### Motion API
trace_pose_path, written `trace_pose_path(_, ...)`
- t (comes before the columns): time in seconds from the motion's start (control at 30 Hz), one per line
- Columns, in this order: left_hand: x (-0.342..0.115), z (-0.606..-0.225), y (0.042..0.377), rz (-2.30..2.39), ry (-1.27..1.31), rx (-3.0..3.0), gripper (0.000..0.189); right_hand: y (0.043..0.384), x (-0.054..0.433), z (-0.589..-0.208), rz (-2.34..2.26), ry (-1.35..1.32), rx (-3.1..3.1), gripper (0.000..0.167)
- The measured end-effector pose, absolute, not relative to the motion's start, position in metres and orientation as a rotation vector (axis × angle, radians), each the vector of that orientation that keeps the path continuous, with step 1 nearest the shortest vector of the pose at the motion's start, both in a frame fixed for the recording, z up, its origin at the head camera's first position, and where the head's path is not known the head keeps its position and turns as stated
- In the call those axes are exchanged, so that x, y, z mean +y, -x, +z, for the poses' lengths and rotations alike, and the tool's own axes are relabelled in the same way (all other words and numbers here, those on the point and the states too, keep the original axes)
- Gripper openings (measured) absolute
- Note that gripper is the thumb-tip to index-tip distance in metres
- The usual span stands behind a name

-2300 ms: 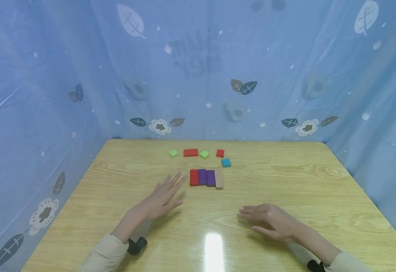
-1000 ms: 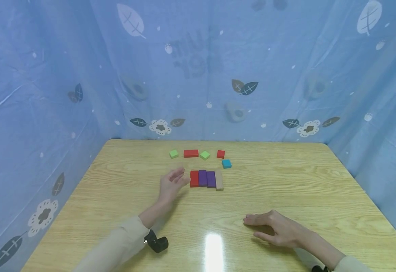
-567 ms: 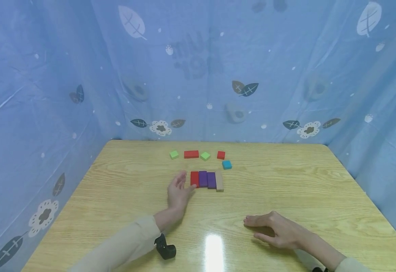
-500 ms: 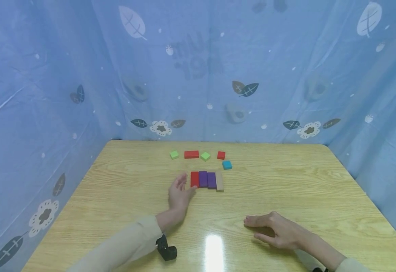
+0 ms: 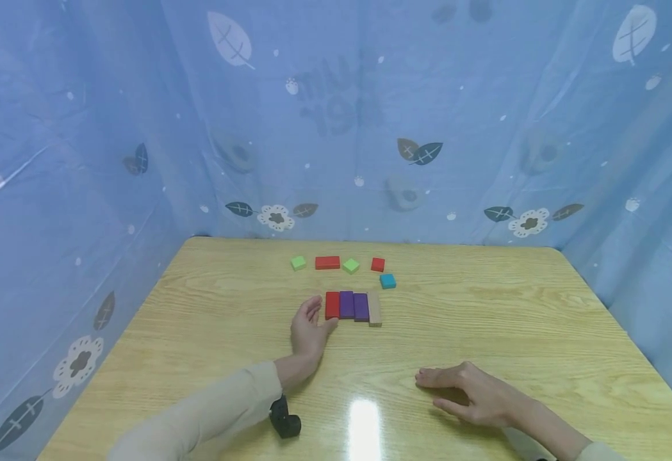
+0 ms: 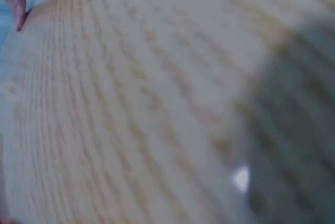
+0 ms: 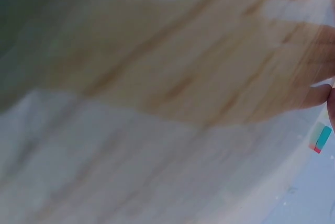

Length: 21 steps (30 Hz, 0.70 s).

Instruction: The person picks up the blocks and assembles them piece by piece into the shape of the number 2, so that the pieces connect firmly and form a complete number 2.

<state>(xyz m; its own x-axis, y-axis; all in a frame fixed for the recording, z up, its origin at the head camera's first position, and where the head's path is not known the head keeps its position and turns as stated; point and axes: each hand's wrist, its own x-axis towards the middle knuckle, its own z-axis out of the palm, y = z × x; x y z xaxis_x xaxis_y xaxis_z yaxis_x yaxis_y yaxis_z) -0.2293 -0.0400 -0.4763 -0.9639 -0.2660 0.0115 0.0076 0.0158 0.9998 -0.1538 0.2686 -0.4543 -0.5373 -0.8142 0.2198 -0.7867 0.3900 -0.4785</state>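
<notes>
Four-sided flat wooden blocks lie side by side mid-table: a red block (image 5: 332,305), a left purple block (image 5: 346,304), a right purple block (image 5: 361,307) and a plain wood block (image 5: 374,308) sitting slightly nearer me. My left hand (image 5: 308,334) is beside the red one, its thumb right at that block's near end and its loosely bent fingers along the left side. My right hand (image 5: 476,394) rests low over the table on the right, fingers relaxed and holding nothing. Fingers (image 7: 316,96) show at the right edge of the right wrist view.
Behind the row lie a green block (image 5: 298,263), a long red block (image 5: 327,262), another green block (image 5: 350,266), a small red block (image 5: 378,264) and a blue block (image 5: 387,281). A patterned blue curtain (image 5: 336,128) surrounds the wooden table (image 5: 485,307).
My left hand has moved right and turned, from spread fingers left of the row to beside the red block. My right hand has shifted slightly toward me. The blocks keep their arrangement.
</notes>
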Motion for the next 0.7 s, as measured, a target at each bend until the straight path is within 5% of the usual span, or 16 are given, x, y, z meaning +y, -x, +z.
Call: trace_pose_path(0.7, -0.0385, -0.4752, 0.2393, -1.950, -0.223, -2.199, 0.056, 0.1534, 0.2690, -0.4547, -0.838, 1.476, 2.574, 0.034)
